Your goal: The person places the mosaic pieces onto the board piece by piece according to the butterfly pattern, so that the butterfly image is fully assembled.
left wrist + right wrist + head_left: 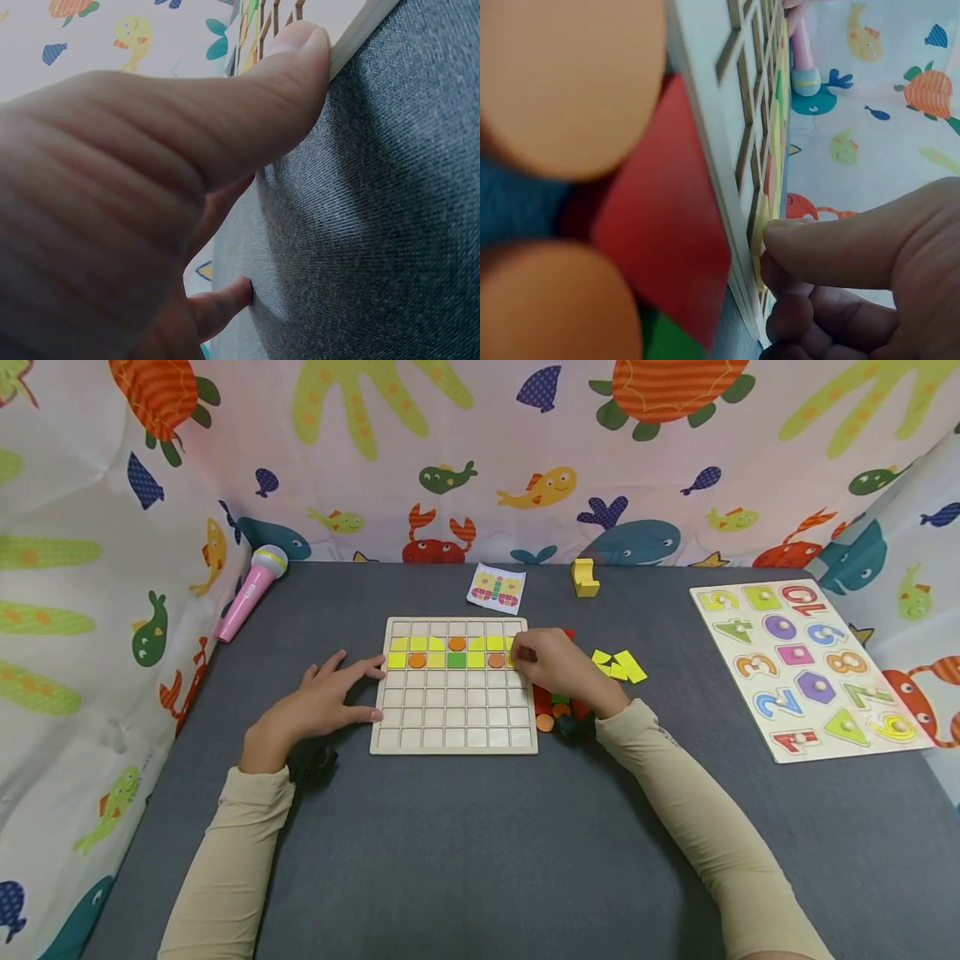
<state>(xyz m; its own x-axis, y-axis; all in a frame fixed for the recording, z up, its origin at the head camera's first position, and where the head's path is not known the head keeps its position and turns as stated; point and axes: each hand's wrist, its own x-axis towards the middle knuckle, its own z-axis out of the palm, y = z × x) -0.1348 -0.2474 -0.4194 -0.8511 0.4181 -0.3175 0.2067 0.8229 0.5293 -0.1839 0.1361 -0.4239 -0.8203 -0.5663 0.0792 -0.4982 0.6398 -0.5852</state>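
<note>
A wooden grid board (pixel 454 718) lies flat, two of its upper rows filled with yellow, orange and green pieces. My left hand (pixel 318 702) is spread at its left side, with thumb and a fingertip at the edge; in the left wrist view the thumb (pixel 277 94) presses the board's rim. At the right end of the filled rows my right hand (pixel 558 664) pinches a yellow tile (pixel 760 236) between thumb and curled fingers, right at the grid. Beside the board, partly under the right hand, lie red pieces (pixel 667 217) and orange discs (pixel 545 723).
Several loose yellow tiles (pixel 628 667) lie right of the right hand. Behind the board are a butterfly pattern card (pixel 497 589) and a yellow block (pixel 584 578). A number-and-shape puzzle board (pixel 813 668) lies at the right, a pink microphone (pixel 251 593) at the back left.
</note>
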